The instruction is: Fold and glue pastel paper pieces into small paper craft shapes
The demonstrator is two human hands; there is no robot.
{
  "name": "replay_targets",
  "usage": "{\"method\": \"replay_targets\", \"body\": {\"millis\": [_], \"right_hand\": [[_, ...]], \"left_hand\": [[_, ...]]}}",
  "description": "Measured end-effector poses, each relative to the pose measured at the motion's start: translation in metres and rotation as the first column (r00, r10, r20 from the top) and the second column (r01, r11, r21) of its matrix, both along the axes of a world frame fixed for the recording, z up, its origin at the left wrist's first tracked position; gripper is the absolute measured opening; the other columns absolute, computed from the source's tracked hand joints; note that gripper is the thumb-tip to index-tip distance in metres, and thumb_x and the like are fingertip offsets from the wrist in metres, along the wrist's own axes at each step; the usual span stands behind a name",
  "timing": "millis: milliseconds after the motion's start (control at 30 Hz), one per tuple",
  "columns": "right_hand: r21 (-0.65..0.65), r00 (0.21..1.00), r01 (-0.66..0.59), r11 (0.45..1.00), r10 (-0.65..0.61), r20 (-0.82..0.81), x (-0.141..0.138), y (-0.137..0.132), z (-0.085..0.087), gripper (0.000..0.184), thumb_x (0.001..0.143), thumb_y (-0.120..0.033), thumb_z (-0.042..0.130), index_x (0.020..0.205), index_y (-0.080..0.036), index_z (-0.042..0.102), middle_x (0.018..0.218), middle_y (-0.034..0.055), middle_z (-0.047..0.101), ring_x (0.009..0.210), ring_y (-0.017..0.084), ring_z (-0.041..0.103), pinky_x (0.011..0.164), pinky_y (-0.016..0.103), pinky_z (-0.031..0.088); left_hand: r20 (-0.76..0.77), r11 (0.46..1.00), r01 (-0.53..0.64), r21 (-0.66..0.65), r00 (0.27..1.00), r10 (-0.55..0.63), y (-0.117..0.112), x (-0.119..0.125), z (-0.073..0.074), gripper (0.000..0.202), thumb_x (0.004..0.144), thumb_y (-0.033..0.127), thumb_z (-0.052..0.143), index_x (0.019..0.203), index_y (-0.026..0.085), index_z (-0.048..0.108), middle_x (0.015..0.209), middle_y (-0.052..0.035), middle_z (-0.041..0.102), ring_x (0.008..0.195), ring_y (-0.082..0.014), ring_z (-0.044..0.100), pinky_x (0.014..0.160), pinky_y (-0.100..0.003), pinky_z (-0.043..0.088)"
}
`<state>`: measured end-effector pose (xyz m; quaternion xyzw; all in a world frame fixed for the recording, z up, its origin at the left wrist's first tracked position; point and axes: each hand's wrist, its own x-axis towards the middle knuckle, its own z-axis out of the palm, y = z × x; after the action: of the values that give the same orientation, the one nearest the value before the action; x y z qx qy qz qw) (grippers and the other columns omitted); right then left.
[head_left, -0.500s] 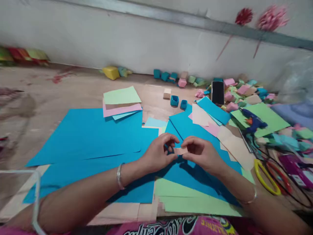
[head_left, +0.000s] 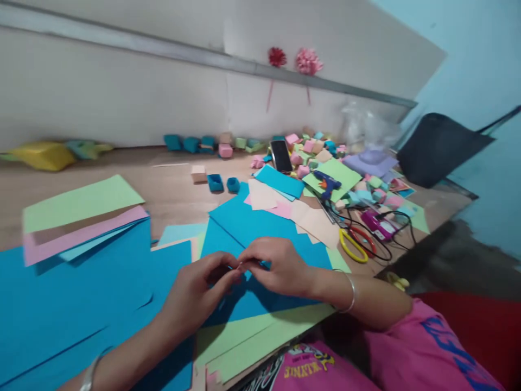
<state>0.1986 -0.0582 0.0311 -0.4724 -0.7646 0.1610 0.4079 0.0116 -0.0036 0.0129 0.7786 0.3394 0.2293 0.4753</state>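
Observation:
My left hand (head_left: 207, 290) and my right hand (head_left: 272, 263) meet fingertip to fingertip above a blue paper sheet (head_left: 264, 222). Both are closed in a pinch on a small piece of peach paper (head_left: 240, 265), of which only a sliver shows between the fingers. The rest of it is hidden. Beyond the hands stand a peach paper cube (head_left: 198, 174) and two small open blue paper boxes, one (head_left: 215, 183) larger than the other (head_left: 233, 185).
Scissors (head_left: 353, 247), a blue glue gun (head_left: 326, 183), a purple device (head_left: 379, 225) with black cables and a phone (head_left: 281, 156) lie to the right, near a heap of coloured paper cubes (head_left: 313, 146). Stacked sheets (head_left: 85, 201) lie left. A wall runs behind.
The view has swung to the right, bringing in a blue wall and a dark bag-like object. My hands have drawn together, and the peach paper is now mostly covered by fingers.

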Motion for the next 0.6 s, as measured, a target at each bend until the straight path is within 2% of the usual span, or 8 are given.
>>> {"method": "replay_targets", "body": {"millis": [100,167,233,300,367,433,500,600], "right_hand": [[0.147,0.996,0.084,0.986,-0.089,0.029,-0.002,-0.014,0.004,0.015,0.09,-0.018,0.052,0.089,-0.016,0.067,0.082,0.0056,0.073,0.076,0.014,0.065,0.071,0.026,0.05],[0.213,0.992,0.124,0.969,-0.127,-0.002,-0.003,-0.024,0.007,0.016,0.091,-0.017,0.05,0.093,-0.017,0.066,0.085,0.0054,0.073,0.08,0.014,0.065,0.074,0.026,0.051],[0.24,0.985,0.169,0.956,-0.171,-0.011,0.004,-0.035,0.007,0.017,0.092,-0.016,0.049,0.097,-0.017,0.065,0.088,0.0051,0.073,0.085,0.014,0.065,0.077,0.026,0.051],[0.231,0.945,0.299,0.926,-0.32,0.062,0.022,-0.048,0.003,0.016,0.092,-0.019,0.05,0.097,-0.019,0.066,0.091,0.0048,0.073,0.089,0.014,0.065,0.081,0.026,0.052],[0.25,0.755,0.56,0.79,-0.611,0.238,0.052,-0.065,-0.006,0.019,0.094,-0.025,0.048,0.092,-0.022,0.066,0.093,0.0037,0.072,0.09,0.015,0.065,0.082,0.027,0.051],[0.255,0.604,0.696,0.671,-0.739,0.296,0.089,-0.087,-0.018,0.022,0.094,-0.022,0.046,0.093,-0.019,0.067,0.094,0.0087,0.071,0.091,0.02,0.065,0.083,0.033,0.05],[0.245,0.477,0.777,0.579,-0.797,0.37,0.123,-0.111,-0.03,0.022,0.092,-0.023,0.046,0.091,-0.016,0.068,0.092,0.0116,0.07,0.088,0.023,0.064,0.078,0.037,0.05],[0.208,0.355,0.836,0.508,-0.788,0.503,0.158,-0.14,-0.045,0.023,0.09,-0.022,0.047,0.092,-0.016,0.069,0.097,0.0117,0.068,0.088,0.024,0.063,0.076,0.036,0.049]], "left_hand": [[0.054,0.997,0.019,-0.08,0.998,-0.015,-0.003,0.011,0.01,0.021,0.078,0.036,0.065,0.085,0.017,0.067,0.079,-0.0044,0.071,0.068,-0.0161,0.065,0.061,-0.024,0.052],[0.066,0.983,0.027,-0.18,0.998,-0.015,-0.007,0.018,0.017,0.022,0.077,0.038,0.065,0.082,0.016,0.068,0.07,-0.0034,0.07,0.059,-0.0147,0.063,0.054,-0.023,0.052],[0.074,0.96,0.005,-0.279,0.997,0.017,-0.01,0.024,0.022,0.026,0.076,0.04,0.066,0.085,0.015,0.068,0.06,-0.0012,0.067,0.049,-0.0134,0.06,0.048,-0.022,0.049],[0.104,0.945,-0.041,-0.326,0.991,0.079,-0.011,0.03,0.024,0.03,0.074,0.042,0.07,0.087,0.015,0.068,0.062,-0.0012,0.068,0.05,-0.0136,0.061,0.048,-0.022,0.05],[0.143,0.93,-0.067,-0.362,0.982,0.127,-0.009,0.034,0.023,0.031,0.07,0.042,0.073,0.086,0.015,0.069,0.068,-0.0026,0.07,0.055,-0.0149,0.065,0.05,-0.022,0.051],[0.163,0.909,-0.058,-0.412,0.977,0.137,-0.006,0.036,0.021,0.032,0.068,0.042,0.075,0.084,0.015,0.07,0.07,-0.0035,0.071,0.059,-0.0161,0.066,0.052,-0.022,0.052],[0.165,0.888,-0.038,-0.459,0.978,0.127,-0.003,0.038,0.018,0.032,0.067,0.042,0.076,0.082,0.014,0.07,0.068,-0.0043,0.071,0.06,-0.0166,0.066,0.053,-0.023,0.053],[0.156,0.874,-0.019,-0.485,0.982,0.107,-0.001,0.038,0.014,0.033,0.066,0.042,0.077,0.081,0.013,0.07,0.065,-0.0053,0.071,0.056,-0.0155,0.065,0.053,-0.023,0.053]]}}
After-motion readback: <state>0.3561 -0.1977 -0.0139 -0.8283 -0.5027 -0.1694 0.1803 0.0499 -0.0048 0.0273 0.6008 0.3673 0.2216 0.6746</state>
